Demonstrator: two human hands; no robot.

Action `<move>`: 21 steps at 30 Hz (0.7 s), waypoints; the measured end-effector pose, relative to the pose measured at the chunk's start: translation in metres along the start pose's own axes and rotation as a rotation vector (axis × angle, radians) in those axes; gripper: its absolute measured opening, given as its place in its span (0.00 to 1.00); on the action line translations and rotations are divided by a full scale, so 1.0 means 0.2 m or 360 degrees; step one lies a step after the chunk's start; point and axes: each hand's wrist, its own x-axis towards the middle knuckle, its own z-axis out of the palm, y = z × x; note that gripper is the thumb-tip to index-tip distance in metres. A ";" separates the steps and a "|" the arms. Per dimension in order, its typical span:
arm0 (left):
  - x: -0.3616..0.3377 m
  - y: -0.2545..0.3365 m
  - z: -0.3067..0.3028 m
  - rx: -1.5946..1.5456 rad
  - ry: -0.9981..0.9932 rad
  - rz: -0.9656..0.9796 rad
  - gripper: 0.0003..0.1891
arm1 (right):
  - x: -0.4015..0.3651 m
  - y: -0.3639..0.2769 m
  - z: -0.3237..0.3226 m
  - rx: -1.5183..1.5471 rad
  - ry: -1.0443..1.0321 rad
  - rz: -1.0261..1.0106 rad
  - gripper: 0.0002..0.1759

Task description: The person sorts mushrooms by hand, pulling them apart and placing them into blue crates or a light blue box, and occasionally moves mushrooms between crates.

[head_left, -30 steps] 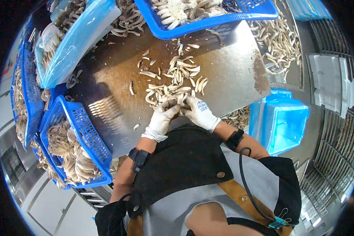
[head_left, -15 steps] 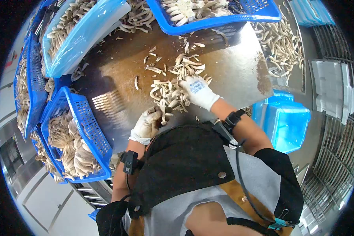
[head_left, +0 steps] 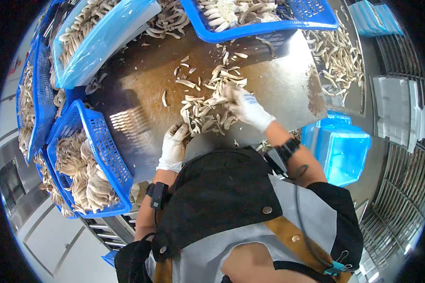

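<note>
A loose pile of pale, slender mushrooms (head_left: 200, 115) lies on the metal table in front of me. My left hand (head_left: 174, 144), in a white glove with soiled fingertips, is at the pile's near left edge. Its fingers are bent together, and whatever is between them is hidden. Over the right side of the pile is my right hand (head_left: 250, 109), also gloved in white. Motion smears its fingers, so their grip does not show. Small mushroom pieces (head_left: 188, 84) are scattered just beyond the pile.
Blue baskets of mushroom clusters stand at left (head_left: 106, 155) and at the far edge (head_left: 264, 29). A blue plastic-lined container (head_left: 106, 45) holds more. Loose mushrooms (head_left: 337, 56) fill the far right. Blue bins (head_left: 340, 151) sit right of the metal table (head_left: 283, 94).
My left hand has shifted slightly left, away from the mushroom it was holding at the near edge. My right hand has pulled back a little to the right and turned.
</note>
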 end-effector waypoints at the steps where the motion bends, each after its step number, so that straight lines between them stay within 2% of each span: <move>1: 0.02 -0.01 0.02 0.0078 0.0002 0.0079 0.11 | -0.03 0.03 0.03 0.0249 0.0062 0.0067 0.15; 2: 0.03 -0.03 0.04 0.0162 -0.0004 0.0156 0.10 | -0.06 0.04 0.11 0.0773 0.0056 0.0028 0.16; 3: 0.03 -0.02 0.09 0.0465 0.0007 0.0193 0.09 | -0.10 0.02 0.22 0.1294 0.0060 -0.0012 0.17; 5: 0.02 -0.04 0.25 0.1068 -0.0075 0.0493 0.10 | -0.22 -0.15 0.22 0.1571 -0.0128 -0.0095 0.20; 7: 0.07 -0.10 0.25 0.1556 -0.0074 0.0431 0.15 | -0.23 -0.19 0.28 0.2021 -0.0197 0.0385 0.20; 8: 0.08 -0.11 0.24 0.1661 -0.0175 0.0619 0.17 | -0.23 -0.17 0.27 0.1911 0.0067 0.0297 0.06; 9: 0.07 -0.09 0.24 0.1763 -0.0277 0.0808 0.18 | -0.21 -0.13 0.23 0.2284 -0.0112 0.0540 0.08; 11: 0.07 -0.06 0.23 0.1858 -0.0164 0.0916 0.21 | -0.21 -0.08 0.19 0.2752 -0.0120 0.0823 0.09; 12: 0.07 -0.04 0.21 0.1900 -0.0108 0.0971 0.23 | -0.23 -0.20 0.03 0.2974 -0.0200 0.0975 0.09; 14: 0.13 -0.06 0.09 0.2145 0.0017 0.1010 0.39 | -0.20 0.06 0.06 0.1662 -0.0007 -0.0263 0.10; 15: 0.16 -0.08 0.03 0.2294 0.0115 0.1038 0.46 | -0.20 0.08 -0.02 0.1932 -0.0105 0.0059 0.11; 17: 0.17 -0.07 -0.03 0.2705 0.0028 0.0991 0.55 | -0.19 0.10 -0.18 0.2532 -0.0104 0.0796 0.16; 18: 0.18 -0.06 -0.06 0.2913 -0.0019 0.0964 0.60 | -0.16 0.21 -0.18 0.2847 -0.0003 0.0567 0.15; 19: 0.20 -0.08 -0.10 0.2961 -0.0081 0.0919 0.61 | -0.15 0.29 -0.35 0.2031 0.0065 0.0072 0.15; 20: 0.22 -0.11 -0.15 0.3005 -0.0138 0.0874 0.63 | -0.13 0.37 -0.53 0.1210 0.0335 -0.0276 0.17; 21: 0.23 -0.14 -0.17 0.3043 -0.0194 0.0821 0.65 | -0.12 0.41 -0.66 0.2116 0.0597 -0.0072 0.22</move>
